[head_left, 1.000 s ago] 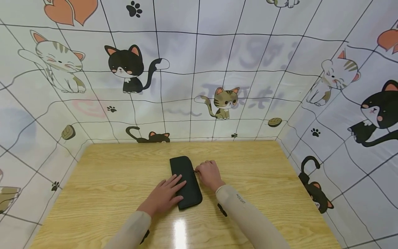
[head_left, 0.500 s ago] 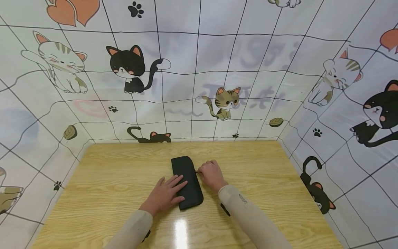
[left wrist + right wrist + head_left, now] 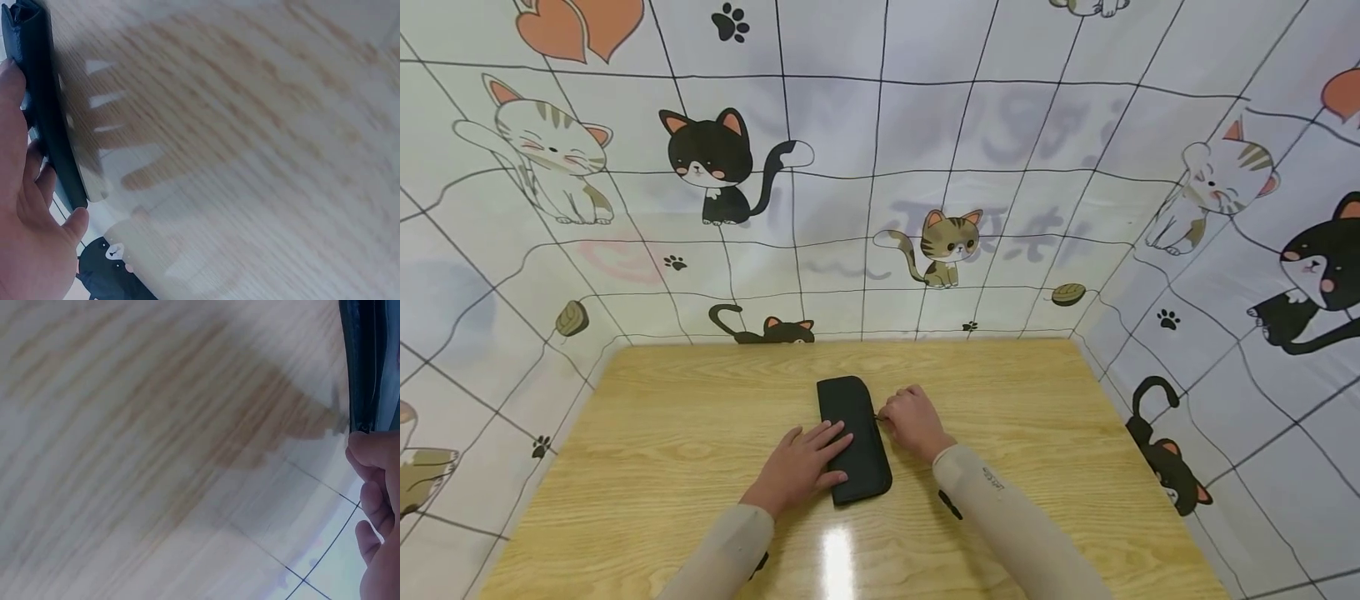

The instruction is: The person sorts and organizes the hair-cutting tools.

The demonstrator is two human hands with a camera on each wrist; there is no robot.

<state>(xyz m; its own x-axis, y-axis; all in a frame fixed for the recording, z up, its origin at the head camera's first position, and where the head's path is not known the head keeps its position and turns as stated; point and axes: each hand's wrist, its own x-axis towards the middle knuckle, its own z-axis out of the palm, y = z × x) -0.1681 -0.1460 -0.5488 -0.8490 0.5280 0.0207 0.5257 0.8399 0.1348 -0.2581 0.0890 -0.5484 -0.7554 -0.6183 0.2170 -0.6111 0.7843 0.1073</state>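
A dark zippered case [image 3: 857, 454], long and flat with rounded corners on its right side, lies on the wooden table. My left hand [image 3: 799, 468] rests on its left part, fingers spread over the top. In the left wrist view the case [image 3: 42, 94] shows edge-on beside that hand [image 3: 31, 206]. My right hand [image 3: 916, 423] is at the right edge, thumb and curled fingers pinching the zipper pull [image 3: 877, 417]. The zipper [image 3: 370, 369] runs along the side of the case in the right wrist view, ending at my right fingertips [image 3: 362, 447]. The pull itself is mostly hidden there.
The light wood table [image 3: 700, 400] reaches back to a white cloth wall [image 3: 835, 208] with grid lines and cartoon cats. Similar cloth walls stand on the left and right. A bright light reflection [image 3: 837, 558] lies on the table's near part.
Little differs. The whole head view has shifted slightly to the right; both hands keep their places on the case, with the right hand still at the zipper pull.
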